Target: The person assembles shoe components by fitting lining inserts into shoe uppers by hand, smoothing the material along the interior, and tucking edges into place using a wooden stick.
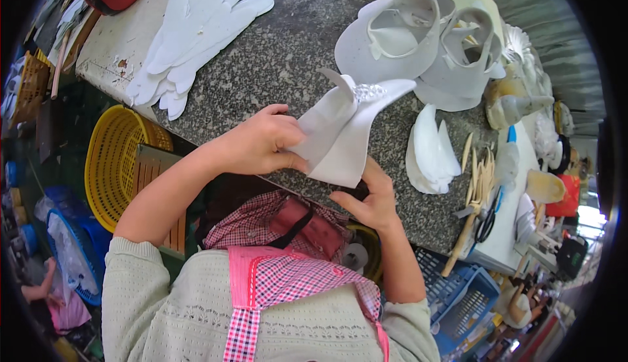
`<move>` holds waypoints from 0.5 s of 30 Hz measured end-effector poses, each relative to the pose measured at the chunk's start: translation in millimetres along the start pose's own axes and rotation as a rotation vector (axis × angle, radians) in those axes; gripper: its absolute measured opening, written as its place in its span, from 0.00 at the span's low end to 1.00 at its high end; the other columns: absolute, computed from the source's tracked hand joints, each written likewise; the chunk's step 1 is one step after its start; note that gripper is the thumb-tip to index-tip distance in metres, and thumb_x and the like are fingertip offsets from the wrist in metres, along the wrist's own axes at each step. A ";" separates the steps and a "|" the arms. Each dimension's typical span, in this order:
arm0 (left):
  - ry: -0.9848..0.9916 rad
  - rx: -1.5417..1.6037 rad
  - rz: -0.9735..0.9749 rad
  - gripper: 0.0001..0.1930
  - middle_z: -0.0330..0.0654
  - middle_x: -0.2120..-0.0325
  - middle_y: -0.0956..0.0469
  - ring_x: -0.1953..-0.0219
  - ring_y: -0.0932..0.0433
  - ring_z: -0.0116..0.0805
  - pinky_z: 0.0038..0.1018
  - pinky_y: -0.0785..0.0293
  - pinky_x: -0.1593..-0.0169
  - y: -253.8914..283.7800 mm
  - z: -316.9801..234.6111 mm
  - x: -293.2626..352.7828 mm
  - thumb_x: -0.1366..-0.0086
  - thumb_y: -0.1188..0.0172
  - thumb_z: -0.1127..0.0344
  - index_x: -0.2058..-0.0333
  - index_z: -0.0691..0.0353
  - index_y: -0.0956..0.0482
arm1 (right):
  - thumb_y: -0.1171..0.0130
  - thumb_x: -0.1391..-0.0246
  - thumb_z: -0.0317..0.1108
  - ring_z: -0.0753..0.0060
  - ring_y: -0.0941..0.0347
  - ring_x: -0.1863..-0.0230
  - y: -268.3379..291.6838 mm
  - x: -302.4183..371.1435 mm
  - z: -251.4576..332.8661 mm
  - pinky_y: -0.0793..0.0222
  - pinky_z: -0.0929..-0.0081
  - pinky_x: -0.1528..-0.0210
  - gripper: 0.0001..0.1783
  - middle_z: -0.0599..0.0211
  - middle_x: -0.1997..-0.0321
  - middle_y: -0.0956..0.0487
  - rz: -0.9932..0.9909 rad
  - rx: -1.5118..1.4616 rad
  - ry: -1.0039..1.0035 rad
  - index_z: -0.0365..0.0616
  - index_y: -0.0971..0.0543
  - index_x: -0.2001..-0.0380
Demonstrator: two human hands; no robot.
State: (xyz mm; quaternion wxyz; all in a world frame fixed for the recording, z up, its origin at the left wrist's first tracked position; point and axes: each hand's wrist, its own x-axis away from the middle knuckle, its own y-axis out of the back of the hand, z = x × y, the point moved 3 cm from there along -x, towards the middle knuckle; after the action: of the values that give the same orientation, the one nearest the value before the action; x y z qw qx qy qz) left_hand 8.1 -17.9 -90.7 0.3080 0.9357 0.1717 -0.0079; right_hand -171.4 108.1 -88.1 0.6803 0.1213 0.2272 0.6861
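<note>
Over the stone slab's near edge, a light-grey shoe upper with a sparkling silver ornament is held up, its flaps spread apart. My left hand is closed on its left edge, thumb below and fingers curled. My right hand is at its lower right corner, fingers partly hidden behind it and thumb near the bottom edge. More light-grey uppers stand beyond, at the upper right. Right of the held piece sits a stack of curved white pieces.
White flat cut pieces lie overlapped at the far left. Wooden sticks, black-handled scissors and a glue-stained container line the right side. A yellow basket stands below the table's left edge; blue crates are low right.
</note>
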 end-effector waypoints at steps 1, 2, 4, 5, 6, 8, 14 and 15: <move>0.011 0.002 0.006 0.11 0.37 0.67 0.22 0.58 0.25 0.36 0.51 0.49 0.40 0.0 -4.3 3.9 0.49 0.35 0.62 0.67 0.56 0.20 | 0.32 0.65 0.32 0.58 0.27 0.62 -1.2 3.0 -2.1 0.31 0.67 0.59 0.19 0.59 0.62 0.23 0.002 -0.011 -0.005 0.38 0.23 0.66; 0.010 -0.093 0.003 0.10 0.37 0.67 0.22 0.58 0.25 0.35 0.51 0.49 0.40 1.5 -10.7 6.5 0.49 0.35 0.61 0.68 0.56 0.20 | 0.32 0.66 0.33 0.58 0.27 0.61 -1.4 4.8 -5.1 0.32 0.68 0.58 0.19 0.59 0.62 0.23 0.024 -0.034 0.007 0.39 0.22 0.67; -0.014 -0.256 -0.020 0.11 0.38 0.68 0.22 0.58 0.24 0.34 0.52 0.47 0.42 -0.4 -14.3 12.7 0.48 0.36 0.57 0.69 0.55 0.21 | 0.33 0.64 0.35 0.58 0.27 0.59 -2.2 6.4 -5.4 0.32 0.65 0.55 0.17 0.59 0.61 0.22 0.062 0.094 0.079 0.42 0.21 0.68; -0.009 -0.254 -0.023 0.11 0.38 0.68 0.22 0.58 0.24 0.34 0.52 0.47 0.42 1.4 -19.2 12.8 0.48 0.36 0.57 0.69 0.55 0.21 | 0.33 0.64 0.35 0.58 0.27 0.59 -1.2 11.2 -6.9 0.32 0.65 0.55 0.17 0.59 0.61 0.22 0.068 0.092 0.079 0.42 0.21 0.68; 0.033 -0.268 0.033 0.12 0.39 0.68 0.22 0.59 0.24 0.34 0.52 0.46 0.42 4.5 -26.5 9.8 0.47 0.37 0.55 0.69 0.55 0.21 | 0.33 0.63 0.36 0.54 0.28 0.56 -1.9 17.6 -8.1 0.34 0.62 0.52 0.21 0.58 0.58 0.24 0.127 0.258 0.161 0.42 0.23 0.62; 0.089 -0.315 0.114 0.18 0.40 0.70 0.21 0.61 0.23 0.34 0.52 0.43 0.45 3.3 -31.2 1.9 0.47 0.39 0.47 0.66 0.54 0.21 | 0.34 0.59 0.39 0.49 0.32 0.49 -5.6 28.5 -11.0 0.40 0.56 0.46 0.30 0.58 0.51 0.27 0.206 0.411 0.134 0.44 0.28 0.51; -0.014 -0.184 -0.205 0.32 0.47 0.63 0.23 0.58 0.24 0.41 0.38 0.35 0.48 4.8 -63.2 -41.7 0.52 0.36 0.43 0.54 0.59 0.27 | 0.36 0.58 0.37 0.51 0.31 0.50 -10.9 20.0 8.6 0.40 0.57 0.46 0.22 0.58 0.52 0.25 0.114 0.444 0.243 0.45 0.24 0.56; -0.120 -0.101 -0.357 0.35 0.49 0.59 0.24 0.55 0.25 0.44 0.36 0.35 0.47 1.7 -55.6 -51.1 0.53 0.36 0.42 0.51 0.61 0.28 | 0.38 0.58 0.35 0.51 0.30 0.51 -13.4 21.3 5.8 0.39 0.57 0.46 0.19 0.58 0.54 0.25 0.052 0.407 0.197 0.45 0.22 0.58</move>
State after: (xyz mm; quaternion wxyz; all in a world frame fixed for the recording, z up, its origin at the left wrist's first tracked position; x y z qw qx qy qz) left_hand -44.5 -3.1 -38.4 0.3579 0.8716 0.3166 -0.1097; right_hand -157.8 129.7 -92.5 0.5987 0.1942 0.4229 0.6519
